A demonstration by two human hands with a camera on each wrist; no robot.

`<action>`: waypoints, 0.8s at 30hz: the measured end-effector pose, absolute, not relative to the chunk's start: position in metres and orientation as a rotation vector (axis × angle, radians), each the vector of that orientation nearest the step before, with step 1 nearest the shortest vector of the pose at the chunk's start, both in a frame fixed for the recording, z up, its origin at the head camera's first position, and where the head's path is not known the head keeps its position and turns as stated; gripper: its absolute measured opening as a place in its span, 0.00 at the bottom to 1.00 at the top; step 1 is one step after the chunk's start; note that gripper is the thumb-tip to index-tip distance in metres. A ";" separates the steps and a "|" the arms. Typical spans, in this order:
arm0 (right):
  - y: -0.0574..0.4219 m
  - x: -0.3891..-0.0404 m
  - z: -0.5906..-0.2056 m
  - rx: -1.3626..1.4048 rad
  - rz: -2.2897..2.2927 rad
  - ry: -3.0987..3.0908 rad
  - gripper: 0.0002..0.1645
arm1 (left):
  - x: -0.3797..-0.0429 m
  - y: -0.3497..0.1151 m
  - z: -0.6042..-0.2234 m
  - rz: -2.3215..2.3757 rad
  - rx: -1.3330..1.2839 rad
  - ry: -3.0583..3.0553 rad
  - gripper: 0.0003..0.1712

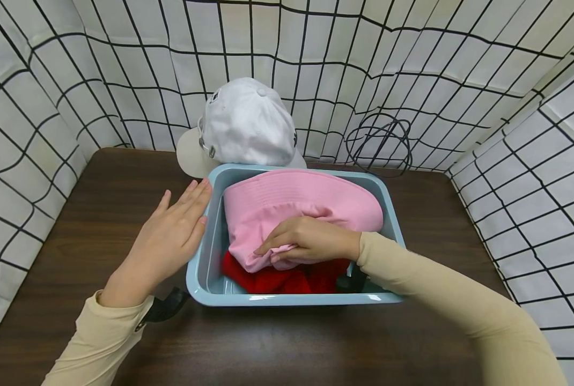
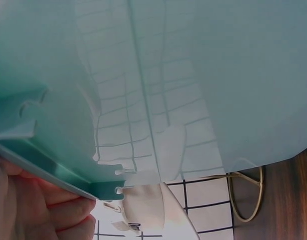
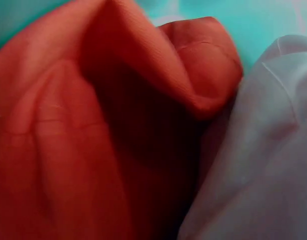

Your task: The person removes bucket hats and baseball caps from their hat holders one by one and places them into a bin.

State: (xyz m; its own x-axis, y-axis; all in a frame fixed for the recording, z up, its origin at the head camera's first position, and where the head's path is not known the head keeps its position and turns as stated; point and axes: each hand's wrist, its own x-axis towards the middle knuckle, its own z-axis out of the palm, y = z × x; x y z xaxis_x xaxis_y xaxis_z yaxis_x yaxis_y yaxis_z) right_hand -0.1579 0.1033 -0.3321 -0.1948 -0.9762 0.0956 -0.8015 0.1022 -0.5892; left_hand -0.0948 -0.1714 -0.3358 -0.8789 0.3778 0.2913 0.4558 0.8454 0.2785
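A pink bucket hat (image 1: 301, 187) lies folded in a light blue plastic basin (image 1: 292, 300), over a crumpled red cloth item (image 1: 282, 281). My right hand (image 1: 311, 238) reaches in from the right and pinches the hat's front fabric between thumb and fingers. Along the basin's left rim, my left hand (image 1: 168, 236) rests with straight fingers. From the left wrist, those fingers (image 2: 68, 215) show against the rim beside the basin's glossy outer wall (image 2: 243, 90). The right wrist view shows red fabric (image 3: 58, 150) close up, with the paler hat cloth (image 3: 263, 135) beside it.
Behind the basin, a white cap (image 1: 250, 123) with a cream brim stands near the grid-patterned backdrop (image 1: 325, 48). A coil of thin dark cord (image 1: 381, 142) leans at the back right. The basin sits on a dark wooden table (image 1: 292, 348).
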 end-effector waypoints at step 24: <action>0.097 -0.158 -0.360 -1.331 -0.379 1.892 0.20 | -0.095 -0.170 -0.334 -0.505 -0.623 -2.813 0.32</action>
